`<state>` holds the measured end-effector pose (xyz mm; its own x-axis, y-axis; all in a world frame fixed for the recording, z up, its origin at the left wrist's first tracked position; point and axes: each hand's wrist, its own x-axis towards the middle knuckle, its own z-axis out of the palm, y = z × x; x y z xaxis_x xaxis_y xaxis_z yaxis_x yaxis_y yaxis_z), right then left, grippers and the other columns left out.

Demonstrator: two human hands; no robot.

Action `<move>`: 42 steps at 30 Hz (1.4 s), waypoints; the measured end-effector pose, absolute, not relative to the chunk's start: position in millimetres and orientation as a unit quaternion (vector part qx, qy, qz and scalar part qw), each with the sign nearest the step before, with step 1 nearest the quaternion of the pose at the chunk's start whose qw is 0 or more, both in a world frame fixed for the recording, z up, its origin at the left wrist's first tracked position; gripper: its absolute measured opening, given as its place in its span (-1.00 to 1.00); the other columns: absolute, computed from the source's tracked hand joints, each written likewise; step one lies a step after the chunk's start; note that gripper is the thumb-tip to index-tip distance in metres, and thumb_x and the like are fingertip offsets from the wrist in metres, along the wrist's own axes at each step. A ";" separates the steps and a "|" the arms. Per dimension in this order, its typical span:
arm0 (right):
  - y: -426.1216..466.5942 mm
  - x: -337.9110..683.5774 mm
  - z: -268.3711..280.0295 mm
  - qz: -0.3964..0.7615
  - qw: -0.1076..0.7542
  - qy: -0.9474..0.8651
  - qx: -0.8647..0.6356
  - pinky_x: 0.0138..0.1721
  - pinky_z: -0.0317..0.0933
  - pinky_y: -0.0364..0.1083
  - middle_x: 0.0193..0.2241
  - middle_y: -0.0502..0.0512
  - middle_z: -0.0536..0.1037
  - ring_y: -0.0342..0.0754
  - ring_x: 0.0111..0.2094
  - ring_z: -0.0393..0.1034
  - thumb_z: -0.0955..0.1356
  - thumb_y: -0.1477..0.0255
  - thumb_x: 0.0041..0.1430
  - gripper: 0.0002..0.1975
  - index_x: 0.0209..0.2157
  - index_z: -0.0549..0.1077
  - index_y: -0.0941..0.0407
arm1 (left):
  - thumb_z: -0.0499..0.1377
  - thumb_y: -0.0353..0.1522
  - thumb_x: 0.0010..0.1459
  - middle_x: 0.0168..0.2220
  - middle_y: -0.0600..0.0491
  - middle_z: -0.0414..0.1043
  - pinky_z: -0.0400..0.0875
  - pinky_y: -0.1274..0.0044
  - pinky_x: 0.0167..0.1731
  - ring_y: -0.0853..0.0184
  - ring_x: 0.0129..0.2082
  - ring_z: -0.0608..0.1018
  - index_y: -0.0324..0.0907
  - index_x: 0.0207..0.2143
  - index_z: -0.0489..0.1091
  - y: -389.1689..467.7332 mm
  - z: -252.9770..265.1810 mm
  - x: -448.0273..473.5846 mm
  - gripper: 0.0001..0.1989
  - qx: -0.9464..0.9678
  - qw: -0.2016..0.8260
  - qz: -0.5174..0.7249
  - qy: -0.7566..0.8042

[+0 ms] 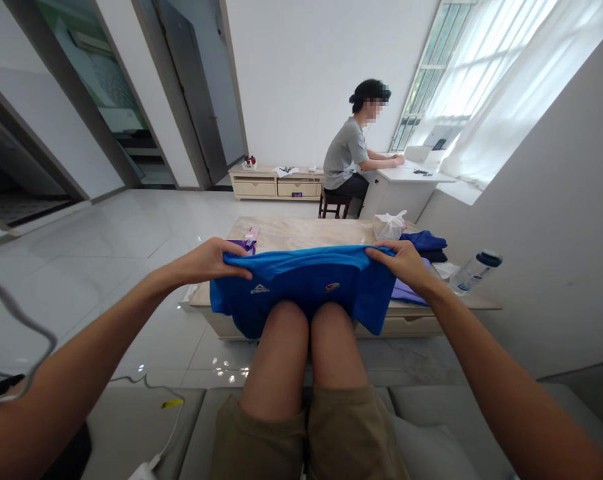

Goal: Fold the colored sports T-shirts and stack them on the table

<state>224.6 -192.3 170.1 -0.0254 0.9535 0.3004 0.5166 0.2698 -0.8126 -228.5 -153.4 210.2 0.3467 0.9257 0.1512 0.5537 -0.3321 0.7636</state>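
Observation:
A blue T-shirt (296,277) with a white logo and a small round emblem is stretched out in front of my knees. My left hand (221,260) pinches its upper left corner between thumb and fingers. At the upper right corner, my right hand (394,263) grips the fabric in the same way. The top edge runs almost level between the two hands, and the lower part hangs down over the front of the knees and in front of the low table. The shirt's far side is hidden.
On the wooden coffee table (306,230) are a purple packet (244,245), a white plastic bag (389,225), folded dark blue clothes (425,241), purple cloth (409,293) and a water bottle (474,272). Beyond, a person (349,150) sits at a white desk (411,177). A cable (174,427) lies on the sofa.

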 end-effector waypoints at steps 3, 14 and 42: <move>-188.3 220.7 168.2 0.257 0.420 -0.671 -0.555 -0.38 0.23 -0.07 -0.43 0.04 0.58 -0.02 -0.40 0.37 0.45 -0.20 0.17 -0.42 -0.33 0.62 0.09 | 0.42 0.16 -0.03 -0.43 0.02 0.54 0.50 0.50 -0.34 0.18 -0.30 0.58 -0.13 -0.48 0.61 -154.9 210.1 -219.7 -0.47 0.781 0.308 0.280 0.466; -170.7 205.1 166.9 0.272 0.442 -0.681 -0.517 -0.23 0.29 -0.04 -0.37 0.02 0.53 0.02 -0.30 0.38 0.35 -0.27 0.25 -0.38 -0.28 0.53 0.04 | 0.48 0.21 -0.09 -0.51 0.15 0.40 0.26 0.62 -0.57 0.42 -0.55 0.36 -0.15 -0.30 0.46 -146.3 193.1 -193.9 -0.34 0.625 0.443 0.446 0.463; -170.2 185.3 151.8 0.078 0.509 -0.722 -0.462 0.12 0.38 0.13 -0.14 0.15 0.71 0.16 -0.05 0.56 0.43 0.17 0.35 -0.75 -0.21 0.70 0.03 | 0.24 0.05 0.28 -0.46 0.08 0.43 0.34 0.50 -0.43 0.31 -0.45 0.43 -0.13 -0.27 0.45 -135.7 166.9 -187.8 -0.58 0.731 0.269 0.423 0.463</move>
<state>185.3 -170.2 151.8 -0.0561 0.7470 0.6624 0.5876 0.5611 -0.5830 -187.8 -135.7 166.9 0.2131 0.9041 0.3703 0.4489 -0.4273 0.7848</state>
